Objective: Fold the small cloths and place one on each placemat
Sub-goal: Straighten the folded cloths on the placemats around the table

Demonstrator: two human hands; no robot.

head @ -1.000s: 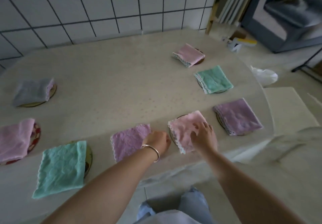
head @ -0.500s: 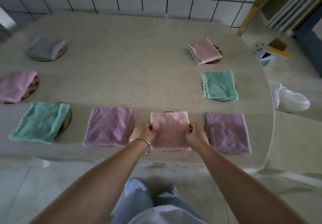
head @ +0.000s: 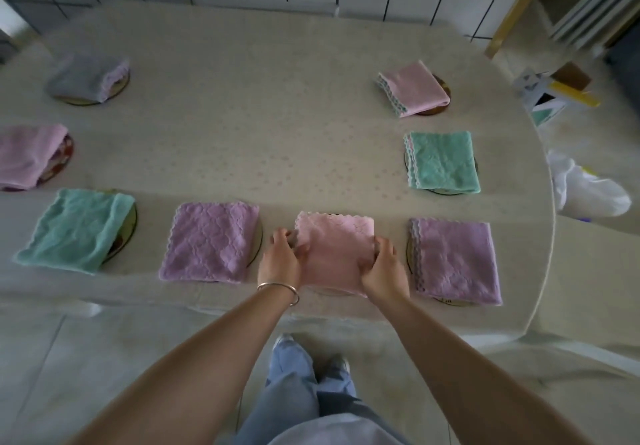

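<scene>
My left hand and my right hand each grip a side edge of the folded pink cloth, fingers curled onto its top; I cannot see my thumbs. The cloth lies near the front edge of the table, over a round placemat of which only a sliver of rim shows at the near side. A thin bangle circles my left wrist. Just to the left lies a purple cloth on its mat, and farther left a teal cloth. To the right sits another purple cloth, with a second teal cloth behind it and another pink cloth at the far right. On the far left are a grey cloth and a pale pink cloth, each on a mat. A white plastic bag lies on the floor past the table's right end.
</scene>
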